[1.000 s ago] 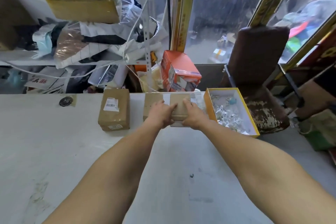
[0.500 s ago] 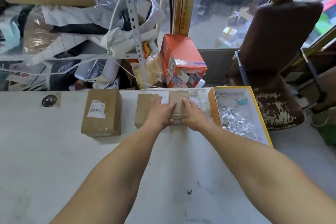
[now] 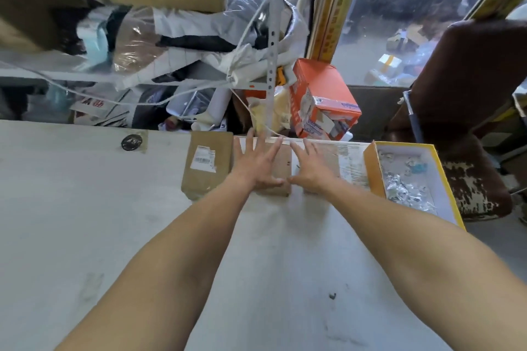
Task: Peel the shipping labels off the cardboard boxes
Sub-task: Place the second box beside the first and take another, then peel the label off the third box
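Observation:
Three brown cardboard boxes stand in a row at the far edge of the white table [image 3: 114,236]. The left box [image 3: 206,171] carries a white shipping label [image 3: 203,157] on top. My left hand [image 3: 256,164] lies flat with straight, spread fingers on the middle box [image 3: 281,168]. My right hand [image 3: 312,168] lies flat with spread fingers on the right box [image 3: 330,155], which it mostly hides. No label shows on these two boxes. A printed sheet [image 3: 352,162] lies under or beside the right box.
A yellow-rimmed open tray [image 3: 370,168] of crumpled white scraps sits to the right. An orange carton [image 3: 322,100] stands behind the boxes. Shelving with bags, cords and cartons crowds the back left. A black disc [image 3: 131,142] is taped to the table. A worn brown chair [image 3: 470,151] stands far right.
Both hands let go of the small box they gripped together and now lie flat with fingers spread on two separate boxes. The camera has moved closer.

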Action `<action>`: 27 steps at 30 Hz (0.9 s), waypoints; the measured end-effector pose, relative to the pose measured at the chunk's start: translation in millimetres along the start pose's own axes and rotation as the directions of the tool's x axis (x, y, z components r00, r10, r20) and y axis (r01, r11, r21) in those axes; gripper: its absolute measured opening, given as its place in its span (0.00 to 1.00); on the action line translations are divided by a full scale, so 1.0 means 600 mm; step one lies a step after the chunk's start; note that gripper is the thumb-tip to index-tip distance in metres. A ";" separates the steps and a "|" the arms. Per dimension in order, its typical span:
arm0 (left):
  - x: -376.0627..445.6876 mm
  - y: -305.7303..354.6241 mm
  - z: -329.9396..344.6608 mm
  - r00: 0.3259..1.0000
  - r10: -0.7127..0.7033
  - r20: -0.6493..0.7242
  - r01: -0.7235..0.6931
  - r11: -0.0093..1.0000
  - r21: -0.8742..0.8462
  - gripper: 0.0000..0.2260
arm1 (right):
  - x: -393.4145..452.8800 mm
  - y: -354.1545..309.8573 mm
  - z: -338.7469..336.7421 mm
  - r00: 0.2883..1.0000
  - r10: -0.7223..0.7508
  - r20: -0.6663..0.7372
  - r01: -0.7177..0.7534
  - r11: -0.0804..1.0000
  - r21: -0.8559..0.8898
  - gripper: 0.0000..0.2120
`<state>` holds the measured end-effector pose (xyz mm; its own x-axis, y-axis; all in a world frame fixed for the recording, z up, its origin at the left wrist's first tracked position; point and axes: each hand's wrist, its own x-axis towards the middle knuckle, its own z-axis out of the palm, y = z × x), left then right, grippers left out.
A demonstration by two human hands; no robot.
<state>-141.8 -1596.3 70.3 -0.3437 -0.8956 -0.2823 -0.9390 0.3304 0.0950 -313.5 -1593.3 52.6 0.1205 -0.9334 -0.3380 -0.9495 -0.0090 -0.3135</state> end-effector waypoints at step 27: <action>-0.197 -0.335 0.107 0.998 -0.019 0.057 0.026 0.992 -0.127 0.49 | -0.066 -0.332 0.203 1.000 -0.009 -0.007 0.010 0.992 0.124 0.49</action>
<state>88.0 -1537.3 23.2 -0.3252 -0.8832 -0.3380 -0.9410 0.2669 0.2080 -94.2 -1510.9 20.6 0.1272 -0.9356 -0.3292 -0.9052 0.0261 -0.4241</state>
